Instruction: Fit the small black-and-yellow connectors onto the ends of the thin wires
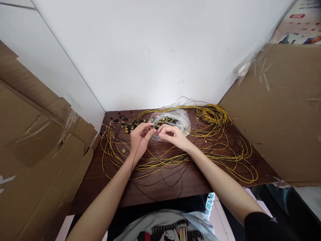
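Note:
My left hand (pixel 140 138) and my right hand (pixel 173 135) meet over a clear plastic bag (pixel 184 119), fingertips nearly touching. Between the left thumb and fingers a thin black wire (pixel 136 150) is pinched; it loops down across my left wrist. My right thumb and index finger are pressed together at the same spot, on something too small to make out. Inside the bag and just behind my fingers lie several small black and yellow parts (pixel 172 120). More of these parts (pixel 129 127) are heaped to the left of my left hand.
Long yellow and black wires (pixel 163 163) stretch across the brown table (pixel 160 194) under my forearms. A coiled bundle of yellow wire (pixel 213 115) lies at the back right. Small black pieces (pixel 122 117) are scattered at the back left. Cardboard (pixel 37 134) flanks the left, and a cardboard box (pixel 281 117) the right.

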A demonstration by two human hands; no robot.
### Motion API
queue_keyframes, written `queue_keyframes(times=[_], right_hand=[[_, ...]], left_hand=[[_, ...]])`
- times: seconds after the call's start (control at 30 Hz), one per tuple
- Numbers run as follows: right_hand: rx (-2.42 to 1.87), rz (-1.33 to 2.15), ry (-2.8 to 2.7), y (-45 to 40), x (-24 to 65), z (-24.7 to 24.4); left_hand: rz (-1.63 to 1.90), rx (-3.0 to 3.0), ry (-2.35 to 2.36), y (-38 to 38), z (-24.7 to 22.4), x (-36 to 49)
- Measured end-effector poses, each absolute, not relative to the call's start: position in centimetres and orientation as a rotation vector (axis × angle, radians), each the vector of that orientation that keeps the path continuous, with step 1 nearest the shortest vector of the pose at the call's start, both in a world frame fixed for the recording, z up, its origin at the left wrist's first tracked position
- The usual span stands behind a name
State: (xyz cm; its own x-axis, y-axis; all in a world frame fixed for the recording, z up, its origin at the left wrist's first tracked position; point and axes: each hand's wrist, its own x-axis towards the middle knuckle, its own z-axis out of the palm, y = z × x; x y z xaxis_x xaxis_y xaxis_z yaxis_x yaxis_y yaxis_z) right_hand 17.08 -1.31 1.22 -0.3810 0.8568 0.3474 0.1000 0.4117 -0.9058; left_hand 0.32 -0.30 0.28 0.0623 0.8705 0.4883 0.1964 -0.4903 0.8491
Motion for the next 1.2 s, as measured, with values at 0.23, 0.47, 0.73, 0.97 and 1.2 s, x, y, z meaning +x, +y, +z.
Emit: queue_keyframes(times=[0.23,0.47,0.73,0.97,1.2], right_hand=[[-0.593,1.608,-1.362,-1.4,17.5,1.7],[-0.537,1.689,-1.222,-1.1,18.2,1.6],[-0.347,1.828,-1.082,-1.2,18.5,2.0],[-0.013,1.912,-0.8,-1.3,19.7,2.4],[0.375,1.728,-0.632,-1.0,23.3,3.7]], left_hand=[[1.578,1.583,1.121,0.3,0.7,-0.1],[1.546,1.469,1.085,0.1,0.6,0.3],[1.585,1.318,0.986,0.3,1.2,0.1],[1.68,1.149,0.968,0.9,1.5,-0.7],[1.941,0.831,1.027,2.8,1.8,-3.5]])
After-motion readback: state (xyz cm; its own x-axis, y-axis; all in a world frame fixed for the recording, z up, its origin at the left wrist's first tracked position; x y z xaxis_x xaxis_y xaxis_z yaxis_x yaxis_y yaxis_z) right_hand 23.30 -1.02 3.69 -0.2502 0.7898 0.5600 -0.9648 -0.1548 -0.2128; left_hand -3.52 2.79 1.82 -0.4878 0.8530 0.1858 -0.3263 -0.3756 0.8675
